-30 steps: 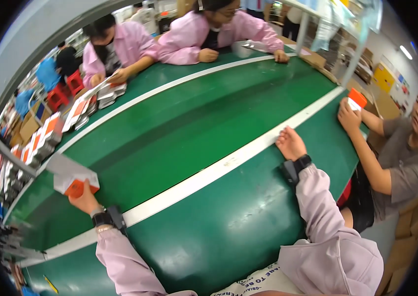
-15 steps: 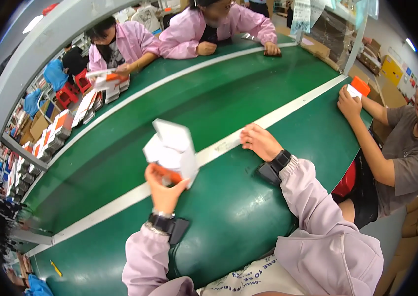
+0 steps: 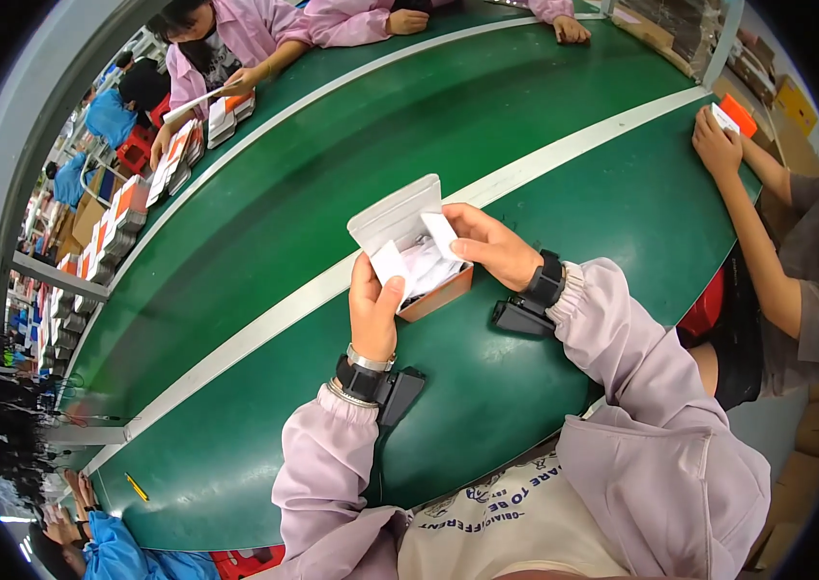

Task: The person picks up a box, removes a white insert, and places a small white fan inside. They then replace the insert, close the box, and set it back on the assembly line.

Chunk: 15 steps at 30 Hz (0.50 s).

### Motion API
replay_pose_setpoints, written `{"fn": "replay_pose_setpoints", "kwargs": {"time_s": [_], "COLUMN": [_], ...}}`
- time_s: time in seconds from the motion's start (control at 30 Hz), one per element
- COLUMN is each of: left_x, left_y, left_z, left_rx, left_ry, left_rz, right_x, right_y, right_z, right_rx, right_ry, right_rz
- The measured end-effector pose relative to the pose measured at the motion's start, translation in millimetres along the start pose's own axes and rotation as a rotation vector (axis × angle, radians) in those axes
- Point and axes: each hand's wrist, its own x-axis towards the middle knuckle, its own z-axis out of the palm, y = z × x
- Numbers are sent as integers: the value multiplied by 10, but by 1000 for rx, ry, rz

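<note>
A small, open carton is held between a person's two bare hands, in front of the chest, where a white strip meets the near side of a green work surface; whether the carton's base touches the surface cannot be told. Its lid stands raised at the far side, pale grey-white inside with a folded edge; two white side flaps tilt upward; the near outer wall is orange-brown; inside lies a crumpled, whitish, see-through wrapping with darker bits, too unclear to identify. The left hand is curled round the carton's left side, thumb on the left flap; the right hand pinches the right flap between thumb and bent fingers. At far right, a co-worker's hands hold an orange-and-white box.
</note>
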Motion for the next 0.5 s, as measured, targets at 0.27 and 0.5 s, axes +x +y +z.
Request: {"fn": "replay_pose_setpoints", "kwargs": {"time_s": [0.27,0.5], "left_x": [-11,-63], "left_y": [61,-51], "left_z": [32,-110], "left_rx": [75,42], "left_ry": [11,13], "left_rz": [76,68], "right_x": [-63,-94], "right_y": [-34,-31], "right_z": [116,78], "right_rx": [-149,-328], "right_ry": [-2,-11], "right_rz": [-216,-227]}}
